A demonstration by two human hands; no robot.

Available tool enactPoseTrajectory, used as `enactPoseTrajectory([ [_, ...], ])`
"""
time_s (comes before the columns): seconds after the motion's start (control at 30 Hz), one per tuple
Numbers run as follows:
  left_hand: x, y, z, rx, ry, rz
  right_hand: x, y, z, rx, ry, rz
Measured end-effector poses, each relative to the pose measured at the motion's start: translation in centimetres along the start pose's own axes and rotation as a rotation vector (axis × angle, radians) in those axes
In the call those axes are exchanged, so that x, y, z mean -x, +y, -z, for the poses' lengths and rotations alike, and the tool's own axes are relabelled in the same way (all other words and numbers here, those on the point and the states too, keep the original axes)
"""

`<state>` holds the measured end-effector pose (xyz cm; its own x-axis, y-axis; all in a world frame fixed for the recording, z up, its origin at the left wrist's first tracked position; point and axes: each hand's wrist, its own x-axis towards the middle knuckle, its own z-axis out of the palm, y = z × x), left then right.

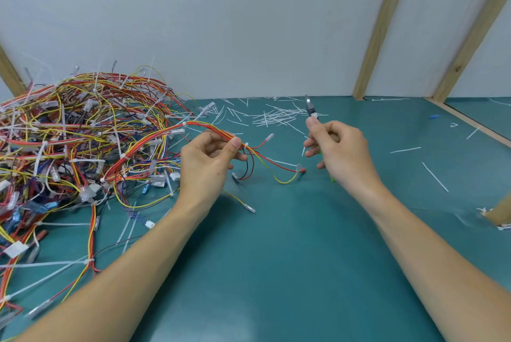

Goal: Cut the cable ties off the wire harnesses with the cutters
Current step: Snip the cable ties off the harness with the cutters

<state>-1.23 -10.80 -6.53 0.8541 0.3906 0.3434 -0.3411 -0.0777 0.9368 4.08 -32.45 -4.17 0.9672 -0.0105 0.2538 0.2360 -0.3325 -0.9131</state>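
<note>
Step in hand: presenting a tie for cutting. The left hand [211, 159] pinches one wire harness [177, 135] between thumb and fingers, just short of the point where the bundle fans out into single red, yellow and black leads. A small white cable tie [245, 145] sits on the bundle immediately beyond the thumb tip, on the side away from the heap; it appears uncut. The right hand [336, 148] is curled round the cutters [311, 108], held well apart from the harness and raised above the worktop [276, 258], nose pointing up and away from the person. A trace of green handle shows below the palm. Whether the blades are parted cannot be told; they are blurred. Judgement: the next move calls for bringing the cutter nose down and across to that tie, slipping one blade under the strap without nicking the insulation, while the left hand keeps the bundle taut. Harness condition: thin leads, mostly red and yellow, ending in clear-sleeved terminals, trailing back into the large tangled heap of harnesses [69, 142], where many white ties remain. Beyond the held harness, toward the wall, lies a scatter of white cut tie pieces [276, 117], so the task looks partly done with much of the heap left.
</note>
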Motion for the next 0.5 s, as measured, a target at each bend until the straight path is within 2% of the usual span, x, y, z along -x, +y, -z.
enactPoseTrajectory([
  [0.23,-0.13,0.09,0.30,0.022,0.040,0.045,-0.36,0.13,0.22,-0.103,-0.077,-0.134],
  [0.4,-0.35,0.04,0.40,0.082,0.061,0.113,-0.13,0.34,-0.18,0.039,-0.183,-0.136],
  [0.5,-0.64,0.09,0.62,0.150,0.072,0.186,0.14,0.20,-0.08,0.039,-0.282,-0.116],
])
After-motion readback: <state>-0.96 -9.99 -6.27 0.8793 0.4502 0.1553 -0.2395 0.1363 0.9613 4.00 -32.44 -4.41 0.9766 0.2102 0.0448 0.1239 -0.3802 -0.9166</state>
